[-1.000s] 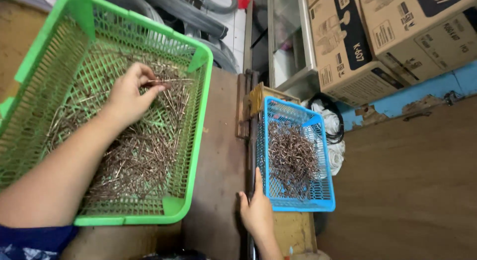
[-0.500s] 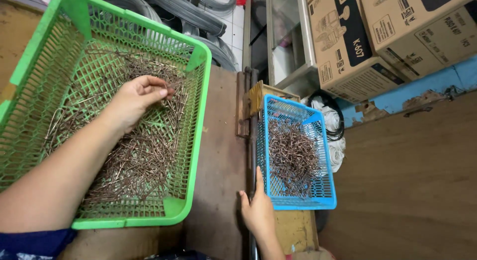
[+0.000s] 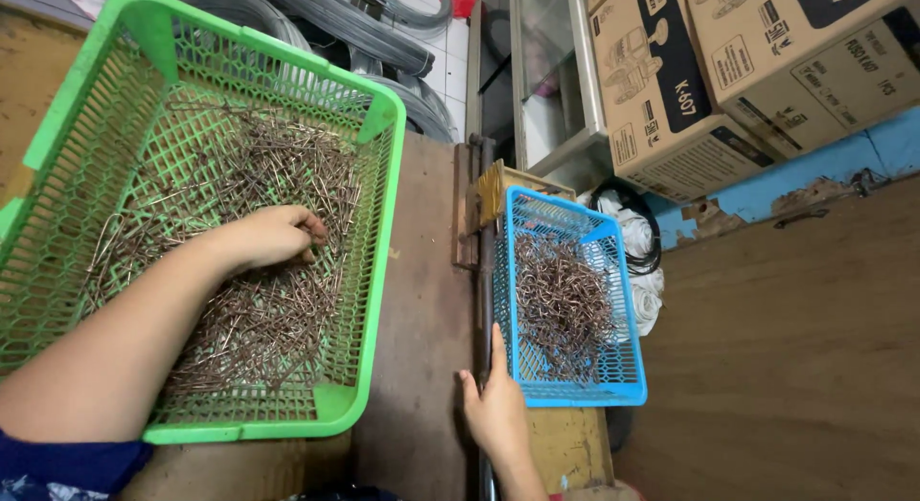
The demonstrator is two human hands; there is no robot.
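Left hand [image 3: 273, 236] grasps wire pieces [image 3: 278, 300] in green basket [image 3: 379, 233]; brown wooden table [image 3: 426, 300], cardboard boxes [image 3: 728, 70] behind.

head view | worn on head | faces steeply down | close over workbench [image 3: 422, 300] | single view

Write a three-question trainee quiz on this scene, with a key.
1. True or false: the left hand is down among the nails in the green basket.
2. Which basket is smaller? A) green B) blue
3. What does the right hand rest beside?

Key:
1. True.
2. B, the blue basket.
3. The near left corner of the blue basket, thumb lying along its edge.
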